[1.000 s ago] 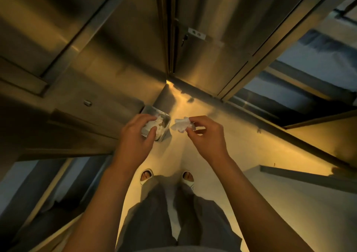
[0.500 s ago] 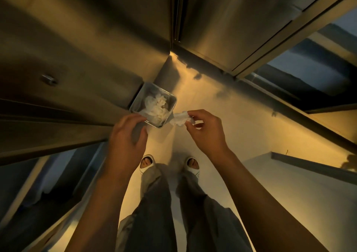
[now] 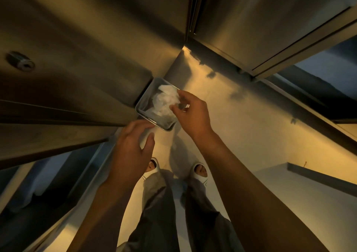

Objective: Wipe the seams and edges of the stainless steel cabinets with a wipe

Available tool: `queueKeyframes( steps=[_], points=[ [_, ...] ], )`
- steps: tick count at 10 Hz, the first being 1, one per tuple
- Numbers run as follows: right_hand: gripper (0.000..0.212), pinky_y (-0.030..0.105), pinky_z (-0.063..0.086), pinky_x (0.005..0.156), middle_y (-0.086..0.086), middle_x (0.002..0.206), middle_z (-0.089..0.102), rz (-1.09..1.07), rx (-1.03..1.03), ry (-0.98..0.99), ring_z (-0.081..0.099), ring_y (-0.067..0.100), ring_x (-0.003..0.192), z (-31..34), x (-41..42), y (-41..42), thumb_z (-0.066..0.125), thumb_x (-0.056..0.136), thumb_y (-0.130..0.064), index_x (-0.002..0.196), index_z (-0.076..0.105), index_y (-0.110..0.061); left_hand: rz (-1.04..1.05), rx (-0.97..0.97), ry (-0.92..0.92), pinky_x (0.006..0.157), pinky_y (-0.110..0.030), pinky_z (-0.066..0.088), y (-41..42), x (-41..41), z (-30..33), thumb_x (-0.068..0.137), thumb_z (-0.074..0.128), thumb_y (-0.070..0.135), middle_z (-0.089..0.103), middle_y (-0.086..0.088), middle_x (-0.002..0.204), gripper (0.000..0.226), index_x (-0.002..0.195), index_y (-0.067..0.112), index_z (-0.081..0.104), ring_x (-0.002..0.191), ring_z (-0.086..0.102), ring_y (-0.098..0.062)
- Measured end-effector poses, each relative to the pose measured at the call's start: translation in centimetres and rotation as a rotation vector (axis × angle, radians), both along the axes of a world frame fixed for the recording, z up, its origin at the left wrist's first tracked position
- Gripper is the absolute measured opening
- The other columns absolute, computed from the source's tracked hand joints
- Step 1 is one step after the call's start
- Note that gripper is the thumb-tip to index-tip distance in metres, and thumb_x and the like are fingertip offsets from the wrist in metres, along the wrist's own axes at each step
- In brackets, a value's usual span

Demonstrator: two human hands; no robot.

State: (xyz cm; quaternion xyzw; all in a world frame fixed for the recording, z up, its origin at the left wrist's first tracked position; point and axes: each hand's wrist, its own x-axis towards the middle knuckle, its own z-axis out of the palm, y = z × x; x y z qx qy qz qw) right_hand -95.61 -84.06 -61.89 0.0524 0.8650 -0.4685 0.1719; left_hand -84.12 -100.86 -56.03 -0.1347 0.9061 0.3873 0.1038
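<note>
- Wipe point(image 3: 167, 94), white and crumpled, pinched in fingertips of right hand point(image 3: 190, 112) over one small metal tray point(image 3: 144, 101); more crumpled white wipes heaped inside, number unclear.
- Left hand point(image 3: 133, 145) beside tray's near corner, fingers loosely curled, gripping nothing visible.
- Two stainless steel cabinets point(image 3: 241, 19) ahead, one dark seam between them.
- Two white slippers point(image 3: 201, 174) on floor point(image 3: 241, 116) below.

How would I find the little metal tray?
Look at the big steel cabinet on the left, then down to its bottom corner. The tray sits there on the floor, shiny, with white wipes inside.
</note>
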Motion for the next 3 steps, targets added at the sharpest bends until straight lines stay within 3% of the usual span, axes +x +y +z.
queueKeyframes(
  steps=[1,3],
  points=[
    [0.049,0.031,0.056,0.098,0.002,0.127,0.07,0.063,0.032,-0.014,0.067,0.014,0.109,-0.3,0.6,-0.7,0.08,0.089,-0.026,0.136,0.065,-0.022,-0.002,0.001,-0.016,0.096,-0.015,0.036,0.0,0.4,-0.1,0.101,0.062,0.02,0.06,0.002,0.132,0.026,0.126,0.017,0.067,0.119,0.054,-0.011],
    [0.046,0.036,0.06,0.094,-0.004,0.131,0.069,0.012,0.024,-0.038,0.065,0.009,0.113,-0.9,3.3,1.9,0.081,0.089,-0.024,0.132,0.067,-0.023,0.038,0.01,0.009,0.1,-0.032,0.046,0.0,0.2,-0.2,0.1,0.062,0.021,0.061,0.001,0.133,0.027,0.125,0.016,0.068,0.123,0.056,-0.017]
  ],
)
